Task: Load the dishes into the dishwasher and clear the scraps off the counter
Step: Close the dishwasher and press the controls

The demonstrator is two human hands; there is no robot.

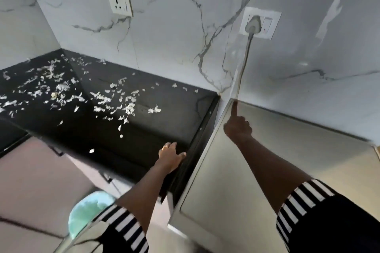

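Note:
Several pale scraps lie scattered over the black counter, thickest at its left and middle. My left hand rests on the counter's front right corner with relaxed fingers and holds nothing. To the right stands a steel-topped appliance, probably the dishwasher. My right hand is over its top near the back left corner, index finger straight and pointing at that corner, the other fingers curled, holding nothing. No dishes are in view.
A marble-look wall runs behind the counter, with a white socket and a second socket whose plug and cord drop behind the appliance. A blurred teal object sits low at the front left over the pale floor.

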